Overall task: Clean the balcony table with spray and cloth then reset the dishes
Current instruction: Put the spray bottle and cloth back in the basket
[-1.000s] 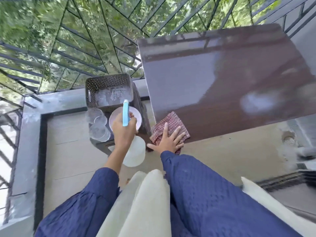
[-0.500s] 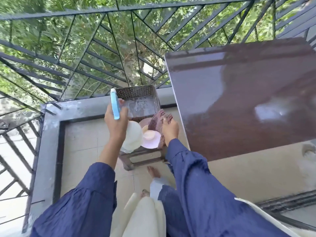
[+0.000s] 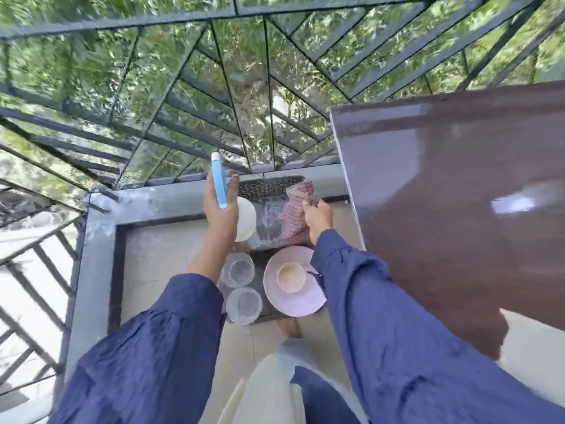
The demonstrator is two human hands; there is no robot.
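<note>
Aloft: spray bottle (image 3: 219, 182), cloth (image 3: 296, 206) (over basket (image 3: 269, 186))

A dark metal railing (image 3: 122, 26) of slanted bars fills the upper frame, with sunlit green foliage (image 3: 76, 65) behind it. Below, a grey concrete ledge (image 3: 91, 255) borders the pale tiled floor (image 3: 159, 255) at centre left, edged by a dark strip.

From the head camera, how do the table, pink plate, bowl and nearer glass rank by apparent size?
1. table
2. pink plate
3. nearer glass and bowl: they look about alike, so I leave them unranked.
</note>
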